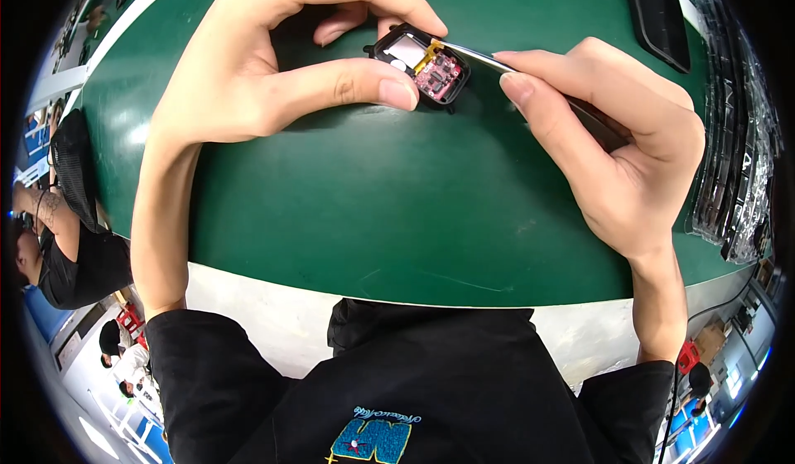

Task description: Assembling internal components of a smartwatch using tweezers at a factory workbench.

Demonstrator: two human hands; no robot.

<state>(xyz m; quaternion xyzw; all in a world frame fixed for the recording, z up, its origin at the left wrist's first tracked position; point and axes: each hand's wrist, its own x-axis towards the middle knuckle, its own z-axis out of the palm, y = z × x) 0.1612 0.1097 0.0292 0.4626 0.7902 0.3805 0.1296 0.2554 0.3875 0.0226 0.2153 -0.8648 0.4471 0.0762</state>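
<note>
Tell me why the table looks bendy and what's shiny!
In the head view, the fisheye lens curves the front edge of the green table; there, pale glare marks its left side and the metal tool in the right hand glints.

Your thin tool (476,55) looks like smooth, shiny metal. The small case (464,80) looks like hard black plastic. Your green tabletop (397,207) is smooth and a bit shiny. Your black shirt (447,373) is dull cloth with a bumpy patch (373,441) of stitched thread. The clear bags (733,153) look like crinkly, glossy plastic.
</note>
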